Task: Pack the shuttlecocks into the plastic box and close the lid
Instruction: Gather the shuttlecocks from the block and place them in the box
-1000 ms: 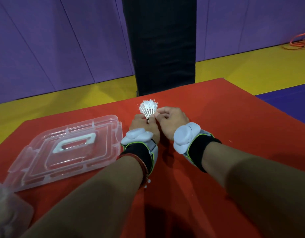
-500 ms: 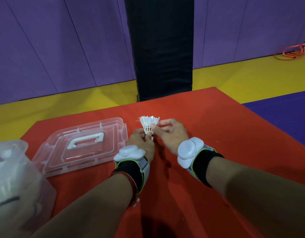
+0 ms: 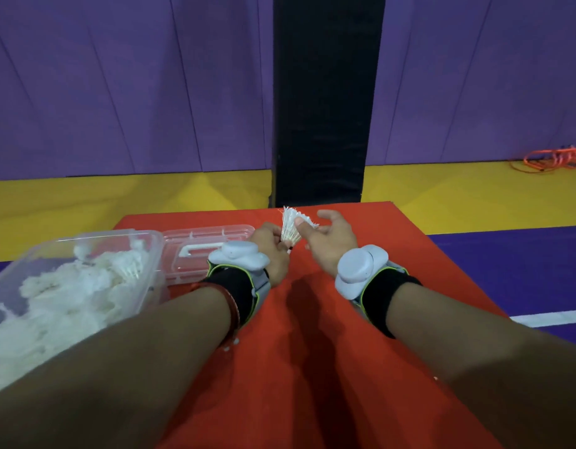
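**One shuttlecock held over the mat, box open at the left**

A red mat (image 3: 296,351) is crossed by two forearms, each fitted at the wrist with a black band (image 3: 380,293) bearing a pale grey device. By the mat's left edge a clear box (image 3: 155,264) is seen without its lid, and a heap of white shuttlecocks (image 3: 69,293) is held inside it. Just beyond the box, the lid (image 3: 196,241) is laid flat on the mat near the far left corner.

Near the far edge, a single shuttlecock (image 3: 290,226) is gripped at its base by the curled fingers of the left hand (image 3: 270,251), feathers upward. The right hand (image 3: 332,244) is kept beside it with fingers loosely spread; only the thumb tip is laid against the feathers.

Past the mat, a black pillar (image 3: 325,108) is set against a purple wall, and an orange cable (image 3: 552,158) is left on the yellow floor.
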`<state>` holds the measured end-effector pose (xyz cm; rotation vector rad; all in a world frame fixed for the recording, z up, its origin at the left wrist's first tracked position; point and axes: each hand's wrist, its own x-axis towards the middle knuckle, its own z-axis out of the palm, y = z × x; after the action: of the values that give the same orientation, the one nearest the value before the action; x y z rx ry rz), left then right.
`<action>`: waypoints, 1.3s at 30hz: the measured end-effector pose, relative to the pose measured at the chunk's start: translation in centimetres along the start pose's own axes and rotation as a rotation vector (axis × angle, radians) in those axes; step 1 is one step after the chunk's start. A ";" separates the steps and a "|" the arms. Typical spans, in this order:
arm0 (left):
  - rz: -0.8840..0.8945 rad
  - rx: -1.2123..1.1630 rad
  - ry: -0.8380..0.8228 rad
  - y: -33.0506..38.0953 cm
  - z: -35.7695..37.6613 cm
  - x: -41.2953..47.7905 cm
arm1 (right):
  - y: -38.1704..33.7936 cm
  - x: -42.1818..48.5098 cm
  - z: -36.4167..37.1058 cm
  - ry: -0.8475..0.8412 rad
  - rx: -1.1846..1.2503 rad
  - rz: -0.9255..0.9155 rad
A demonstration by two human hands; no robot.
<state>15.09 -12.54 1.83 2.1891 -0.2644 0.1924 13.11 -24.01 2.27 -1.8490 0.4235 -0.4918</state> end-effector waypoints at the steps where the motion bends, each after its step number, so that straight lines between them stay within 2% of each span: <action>1: 0.020 0.008 0.001 0.4 -1.0 -0.4 | -0.8 -0.6 -0.2 -0.001 -0.013 -0.017; 4: 0.069 0.041 0.016 1.2 -4.7 -1.4 | -3.6 -2.9 0.1 -0.013 -0.021 -0.084; 10: 0.231 0.305 0.051 0.8 -12.3 -3.2 | -8.1 -6.6 1.9 -0.060 -0.027 -0.235; 16: 0.255 0.375 0.066 -2.4 -20.5 -5.3 | -12.9 -11.4 6.2 -0.175 -0.049 -0.349; 21: 0.213 0.387 0.097 -5.2 -25.2 -6.2 | -15.1 -13.7 10.7 -0.200 -0.082 -0.426; 29: 0.234 0.360 0.190 -9.0 -29.2 -5.4 | -17.1 -14.4 15.8 -0.178 -0.178 -0.547; 39: 0.209 0.359 0.237 -15.1 -29.6 -3.0 | -16.2 -12.8 20.0 -0.207 -0.233 -0.557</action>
<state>14.87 20.44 6.82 2.4603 -0.3451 0.6545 13.56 3.60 10.15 -2.2207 -0.1946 -0.6324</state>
